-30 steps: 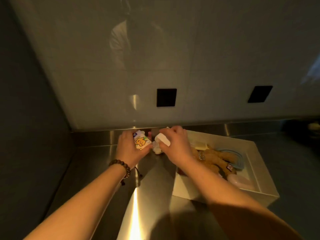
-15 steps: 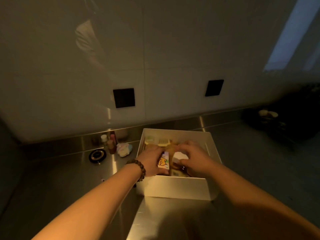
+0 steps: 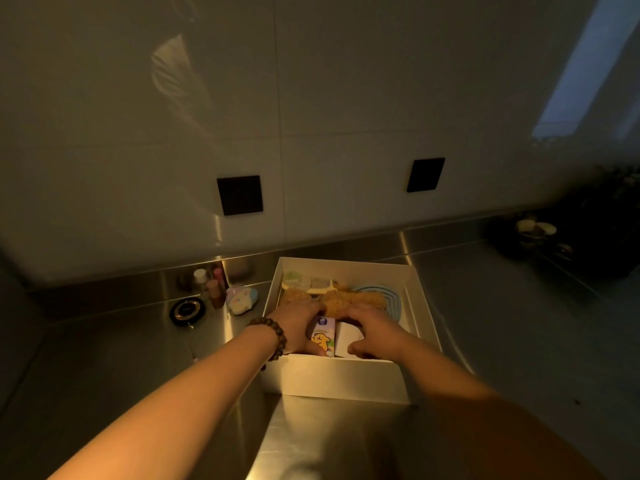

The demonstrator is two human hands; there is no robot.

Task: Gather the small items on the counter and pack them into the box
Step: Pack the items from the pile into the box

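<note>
Both hands have sunk deeper into the white box (image 3: 341,377) than half a second ago. The left hand (image 3: 298,328) fingers wrap the cartoon-printed packet (image 3: 323,337); the right hand (image 3: 375,336) fingers curl over a white item (image 3: 347,342), both at the box's 6 o'clock wall. A pastel toy (image 3: 241,299) and a black compact (image 3: 187,310) remain on the surface (image 3: 104,341) at 9 o'clock.

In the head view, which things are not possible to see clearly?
- White item in the box: partly hidden under the right hand.
- Carton: partly hidden by the left hand.
- Bottles by the wall: too small and dim.
- Dark objects at far right: too dark.
</note>
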